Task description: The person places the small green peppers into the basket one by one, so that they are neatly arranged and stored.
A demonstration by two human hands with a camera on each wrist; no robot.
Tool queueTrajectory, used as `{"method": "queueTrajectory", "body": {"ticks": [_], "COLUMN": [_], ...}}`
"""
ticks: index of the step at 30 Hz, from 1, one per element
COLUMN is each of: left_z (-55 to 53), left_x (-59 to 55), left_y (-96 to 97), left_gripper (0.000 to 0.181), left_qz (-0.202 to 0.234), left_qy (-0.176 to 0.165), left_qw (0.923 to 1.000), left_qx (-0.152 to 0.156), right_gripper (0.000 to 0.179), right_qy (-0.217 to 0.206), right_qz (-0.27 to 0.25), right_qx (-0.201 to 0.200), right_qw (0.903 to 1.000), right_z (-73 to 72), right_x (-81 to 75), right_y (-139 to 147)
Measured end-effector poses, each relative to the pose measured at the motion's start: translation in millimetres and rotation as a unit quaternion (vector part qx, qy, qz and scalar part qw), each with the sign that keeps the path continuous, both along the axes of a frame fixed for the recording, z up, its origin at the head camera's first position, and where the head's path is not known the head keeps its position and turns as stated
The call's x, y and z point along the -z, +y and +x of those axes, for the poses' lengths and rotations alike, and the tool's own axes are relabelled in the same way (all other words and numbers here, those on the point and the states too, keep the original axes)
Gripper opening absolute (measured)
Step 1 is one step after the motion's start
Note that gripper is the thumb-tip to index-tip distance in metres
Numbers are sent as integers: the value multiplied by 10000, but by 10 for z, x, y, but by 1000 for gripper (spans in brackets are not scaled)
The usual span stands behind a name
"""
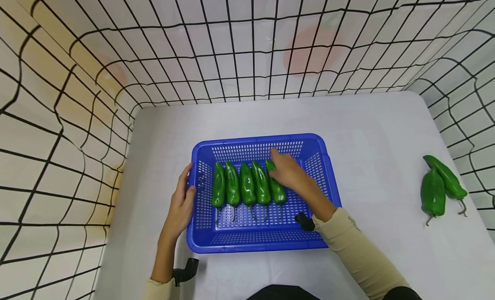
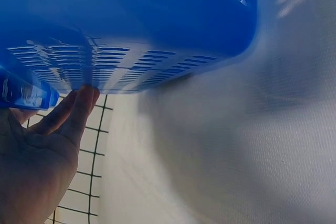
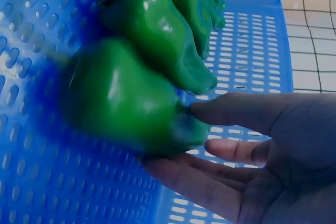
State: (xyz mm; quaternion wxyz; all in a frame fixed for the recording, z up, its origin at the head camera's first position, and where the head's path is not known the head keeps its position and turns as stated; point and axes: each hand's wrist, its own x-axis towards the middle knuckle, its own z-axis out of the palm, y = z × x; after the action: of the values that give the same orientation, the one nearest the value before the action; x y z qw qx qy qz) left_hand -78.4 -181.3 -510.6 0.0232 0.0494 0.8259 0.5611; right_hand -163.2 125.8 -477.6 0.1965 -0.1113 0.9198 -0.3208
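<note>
In the head view, several green peppers (image 1: 247, 184) lie side by side in a blue perforated basket (image 1: 255, 248), tips toward the far wall and stems toward the near side. My right hand (image 1: 289, 171) reaches into the basket and pinches the rightmost pepper (image 1: 278, 192) near its tip. The right wrist view shows thumb and fingers (image 3: 189, 184) on either side of that pepper's tapered end. At the basket's left side, my left hand (image 1: 182, 205) holds the rim, its fingers against the outer wall in the left wrist view.
Two more green peppers, one nearer (image 1: 432, 192) and one behind it (image 1: 446, 177), lie at the right side of the white table (image 1: 379, 136). A black wire grid (image 1: 253, 50) stands along the back, left and right sides, with pale panels behind it.
</note>
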Motion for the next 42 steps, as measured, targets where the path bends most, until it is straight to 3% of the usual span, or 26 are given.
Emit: {"method": "queueTrajectory", "body": {"ticks": [12,21,27,32,36,42], "left_z": [-12,-15,-16,-12,-12,-10], "left_x": [-24,-23,-28,-26,-18,-7], "left_y": [-2,-6,-5,-1,-2,-6], "left_gripper": [59,59,60,60,59,59], "left_qz": [9,8,-33,5,-2,-47], "left_qy": [42,64,22,29,21,-5], "left_qw": [10000,10000,10000,10000,10000,10000], "left_qx": [45,43,-10,28,28,3], "right_gripper": [29,29,29,31,34,40], "right_qy": [-27,299,665,958,1079,884], "right_qz": [-39,-224,-335,-107,172,506], "right_qx": [-10,288,581,1166,1617,2051], "right_qw": [10000,9989,9955,9885,9808,9734], "right_z": [-13,-12,13,69,118,234], "right_x": [-90,-311,-517,-611,-613,-506], "right_y": [116,400,729,1080,1423,2020]}}
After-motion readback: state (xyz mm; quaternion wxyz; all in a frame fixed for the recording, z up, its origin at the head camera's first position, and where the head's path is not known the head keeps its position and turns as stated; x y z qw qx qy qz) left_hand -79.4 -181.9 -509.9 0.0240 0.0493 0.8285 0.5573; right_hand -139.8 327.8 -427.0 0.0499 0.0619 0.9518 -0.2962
